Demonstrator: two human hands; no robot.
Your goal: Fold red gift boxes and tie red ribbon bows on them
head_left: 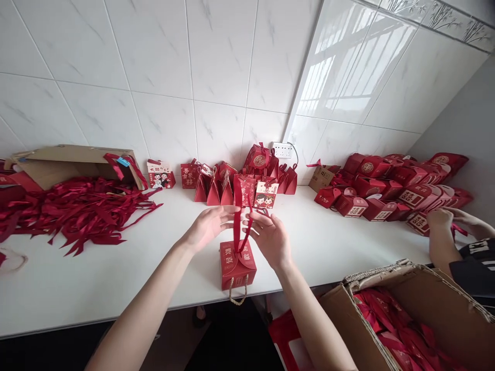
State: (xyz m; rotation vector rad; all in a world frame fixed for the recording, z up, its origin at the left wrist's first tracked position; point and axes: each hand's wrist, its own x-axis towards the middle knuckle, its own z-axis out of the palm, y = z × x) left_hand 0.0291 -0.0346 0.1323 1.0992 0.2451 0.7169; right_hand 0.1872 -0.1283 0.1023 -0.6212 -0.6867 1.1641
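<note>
A small red gift box [238, 268] with gold lettering and a twisted gold cord handle [238, 301] stands near the table's front edge. From a slot in its top a red ribbon [237, 232] rises in two strands. My left hand [211, 225] reaches in from the left, thumb and forefinger closed at the left strand, other fingers loosely stretched. On the other side, my right hand [271, 239] has its fingertips at the right strand, palm partly turned up. Both hands are above the box, not touching its body. The exact finger contact is partly hidden by the ribbon.
Red ribbons [88, 211] spill from a cardboard box [77, 154] on the left. Small red boxes [220, 185] line the wall; more are piled [382, 180] at right. A co-worker's hand [441, 221] touches that pile. An open carton [436, 309] stands lower right.
</note>
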